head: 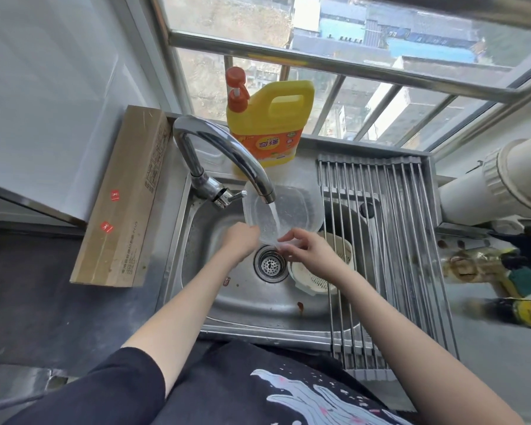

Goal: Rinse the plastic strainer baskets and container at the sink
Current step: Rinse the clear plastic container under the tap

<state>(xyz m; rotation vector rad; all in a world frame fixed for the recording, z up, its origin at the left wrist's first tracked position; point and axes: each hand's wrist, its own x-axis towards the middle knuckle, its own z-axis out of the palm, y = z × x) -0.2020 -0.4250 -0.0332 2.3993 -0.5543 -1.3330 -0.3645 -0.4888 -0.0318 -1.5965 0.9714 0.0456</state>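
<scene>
A clear plastic container (292, 210) is tilted under the chrome faucet (227, 157), and water runs from the spout into it. My left hand (241, 240) grips the container's near left rim. My right hand (308, 248) pinches its near right edge with thumb and fingers. Two cream strainer baskets lie in the steel sink (215, 289) to the right of the drain (269, 264): one (313, 283) below my right wrist, another (342, 245) behind it, both partly hidden by my arm.
A yellow detergent jug (269, 124) with an orange pump stands behind the faucet. A roll-up metal drying rack (390, 228) covers the sink's right part. A long cardboard box (123, 197) lies left of the sink. Bottles (503, 271) crowd the right counter.
</scene>
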